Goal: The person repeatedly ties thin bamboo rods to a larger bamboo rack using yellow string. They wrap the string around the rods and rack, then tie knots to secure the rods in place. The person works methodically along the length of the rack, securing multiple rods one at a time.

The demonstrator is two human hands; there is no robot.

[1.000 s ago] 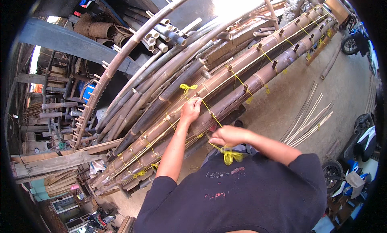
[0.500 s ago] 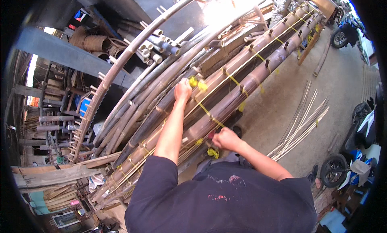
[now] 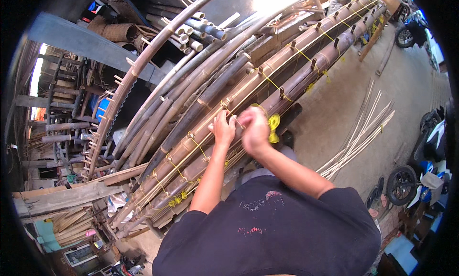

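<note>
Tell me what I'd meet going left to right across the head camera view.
Blue object, left-hand grip, right-hand grip, looped yellow cord, thin strips on the floor, far motorbike's wheel.

The left forearm [image 3: 214,175] is stretched up and forward from the elbow, its wrist held nearly straight, and the left hand [image 3: 223,129] is seen from the back with its fingers bent. The right forearm [image 3: 296,171] is angled inward from the right, and the right hand [image 3: 255,131] is held just beside the left, blurred, with its fingers turned toward it. Both elbows are bent and spread outward; whether the fingertips are touching cannot be told.
</note>
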